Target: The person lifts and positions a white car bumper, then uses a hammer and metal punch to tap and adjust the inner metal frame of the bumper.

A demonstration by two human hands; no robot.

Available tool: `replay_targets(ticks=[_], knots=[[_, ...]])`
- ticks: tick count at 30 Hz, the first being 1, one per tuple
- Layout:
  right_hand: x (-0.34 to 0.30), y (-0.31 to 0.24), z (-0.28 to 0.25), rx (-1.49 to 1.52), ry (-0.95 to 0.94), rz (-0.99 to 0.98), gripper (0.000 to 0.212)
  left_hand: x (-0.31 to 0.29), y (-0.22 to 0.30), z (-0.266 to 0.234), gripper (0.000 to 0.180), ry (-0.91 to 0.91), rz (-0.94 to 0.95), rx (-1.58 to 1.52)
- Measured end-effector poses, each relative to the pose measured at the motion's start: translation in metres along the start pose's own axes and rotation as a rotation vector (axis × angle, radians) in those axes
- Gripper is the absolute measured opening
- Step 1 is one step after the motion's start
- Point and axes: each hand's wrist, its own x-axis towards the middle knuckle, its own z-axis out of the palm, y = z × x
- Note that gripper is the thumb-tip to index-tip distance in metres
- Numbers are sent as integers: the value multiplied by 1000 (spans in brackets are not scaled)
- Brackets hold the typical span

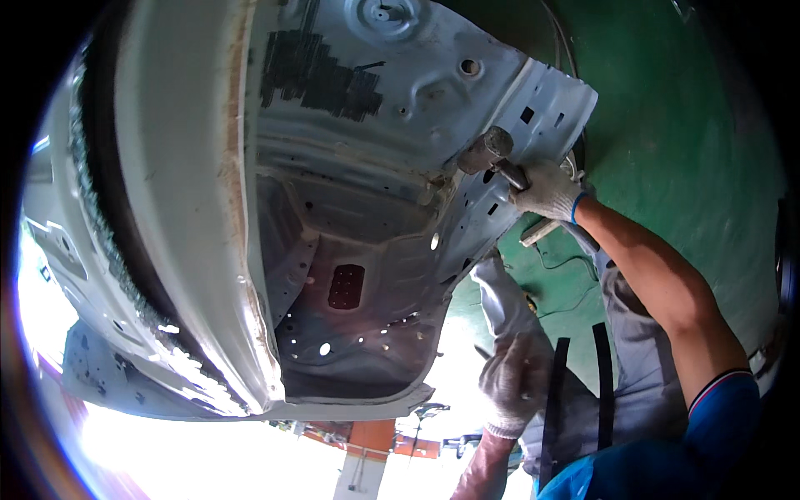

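My right hand (543, 188), in a whitish knit glove with a blue cuff edge, is closed round the handle of a hammer (486, 151). The hammer's thick, worn metal head stands over the edge flange of a grey car body panel (367, 193). Lower down, in front of my legs, my gloved left hand (512, 380) is closed and slightly blurred. From its fingers pokes the end of a thin dark rod-like tool (482, 352); the rest of it is hidden. This hand is apart from the panel.
A broad pale body section (179, 192) with a fuzzy dark strip rises on the left. Cables (569, 42) and a light-coloured block (539, 232) lie on the green floor (667, 142) beyond the panel's right edge. Two black straps (603, 383) hang before my legs.
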Motion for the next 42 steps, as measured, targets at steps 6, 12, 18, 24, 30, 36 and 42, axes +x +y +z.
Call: replay_targets(ticks=[6, 12, 18, 24, 30, 36, 42], knots=[[6, -2, -17, 83, -211, 148, 27, 100, -5, -29, 28, -300, 132, 445], [4, 2, -13, 107, -73, 138, 24, 94, -72, -34, 27, -384, 67, 570], [3, 6, 6, 73, -41, 120, 22, 76, -127, -18, 23, -269, -94, 660], [2, 5, 6, 178, -56, 112, 17, 85, -133, -14, 15, -318, -171, 728], [-1, 2, 4, 373, -40, 240, 11, 97, -128, -15, 16, -463, -306, 810], [-10, -7, -11, 406, -142, 406, 19, 102, -130, -25, 17, -525, -217, 737], [-80, -36, -24, 736, -222, 439, 33, 93, -124, -37, 16, -534, -210, 686]])
